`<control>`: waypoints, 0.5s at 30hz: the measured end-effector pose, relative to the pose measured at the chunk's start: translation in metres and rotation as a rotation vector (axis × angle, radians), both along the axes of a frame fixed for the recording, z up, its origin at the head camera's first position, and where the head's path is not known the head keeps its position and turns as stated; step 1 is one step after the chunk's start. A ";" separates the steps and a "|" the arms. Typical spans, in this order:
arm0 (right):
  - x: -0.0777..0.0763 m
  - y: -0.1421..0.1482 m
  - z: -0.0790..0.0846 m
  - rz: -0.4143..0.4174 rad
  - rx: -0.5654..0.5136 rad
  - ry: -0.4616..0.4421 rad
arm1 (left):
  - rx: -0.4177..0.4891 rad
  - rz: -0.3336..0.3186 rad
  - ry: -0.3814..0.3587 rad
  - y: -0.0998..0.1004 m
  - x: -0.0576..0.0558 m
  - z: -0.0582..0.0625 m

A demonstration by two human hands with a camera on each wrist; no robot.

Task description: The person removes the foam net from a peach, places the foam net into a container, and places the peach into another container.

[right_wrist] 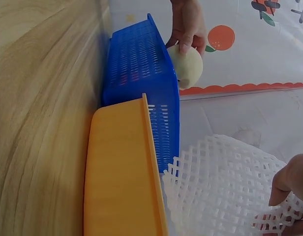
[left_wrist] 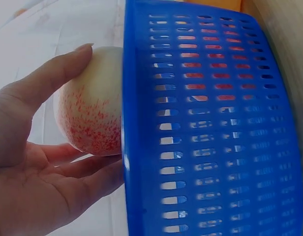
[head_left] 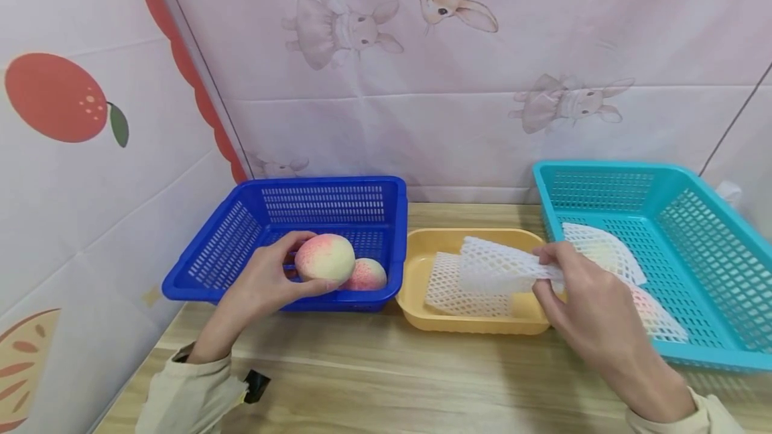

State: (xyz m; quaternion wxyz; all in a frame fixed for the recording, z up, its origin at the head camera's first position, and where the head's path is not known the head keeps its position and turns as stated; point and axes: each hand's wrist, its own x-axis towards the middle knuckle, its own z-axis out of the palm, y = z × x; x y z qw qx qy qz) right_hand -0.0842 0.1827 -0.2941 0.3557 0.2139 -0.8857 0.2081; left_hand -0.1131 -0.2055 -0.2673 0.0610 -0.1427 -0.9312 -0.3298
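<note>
My left hand [head_left: 271, 276] grips a pink and cream peach [head_left: 326, 260] over the front of the blue basket [head_left: 241, 290]. Thumb and fingers wrap its sides in the left wrist view, where the basket wall hides part of the peach [left_wrist: 92, 103]. A second peach [head_left: 366, 274] lies inside that basket. My right hand [head_left: 594, 310] pinches one end of a white foam net sleeve [head_left: 497, 265], which hangs above the yellow tray [head_left: 416, 313]. Another foam net [head_left: 446, 286] lies in the tray, partly covered by the held one.
At the right stands a teal basket [head_left: 712, 357] holding peaches in white foam nets [head_left: 603, 253]. The yellow tray sits between the two baskets on the wooden table [head_left: 386, 374]. Behind them hangs a rabbit-print cloth [head_left: 386, 126].
</note>
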 end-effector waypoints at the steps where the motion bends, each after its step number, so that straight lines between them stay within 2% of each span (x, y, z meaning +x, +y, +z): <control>1: 0.000 -0.001 0.000 0.001 0.001 -0.006 | -0.004 0.004 -0.005 -0.001 0.000 -0.001; 8: -0.003 -0.006 -0.003 -0.009 0.015 -0.055 | -0.016 0.032 -0.017 -0.006 -0.003 -0.004; 15: -0.007 -0.009 -0.007 -0.012 0.037 -0.040 | -0.028 0.050 -0.018 -0.013 -0.005 -0.005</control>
